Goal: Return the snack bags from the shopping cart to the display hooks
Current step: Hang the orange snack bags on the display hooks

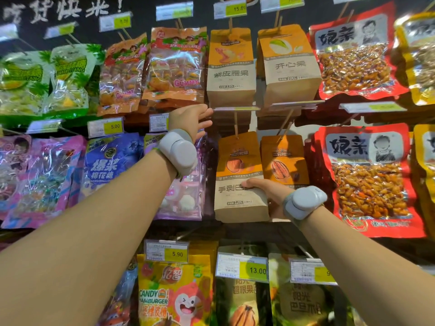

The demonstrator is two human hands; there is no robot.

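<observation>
Hanging upright, long axis vertical and top edge up at a display hook (pixel 235 124), the almond bag (pixel 239 177) sits in the middle row, just left of a similar pecan bag (pixel 283 161). It is kraft paper, orange above with an almond picture, plain tan below with dark lettering. The right hand (pixel 263 192) grips its lower right side. The left hand (pixel 190 120) reaches higher, fingers relaxed and holding nothing, near the gummy bag (pixel 175 67).

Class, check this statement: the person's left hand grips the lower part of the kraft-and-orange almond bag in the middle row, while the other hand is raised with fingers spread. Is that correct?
One thing is wrong: the head view shows the right hand, not the left, gripping the lower part of the almond bag. The left hand is the raised one, fingers spread, holding nothing.
</observation>
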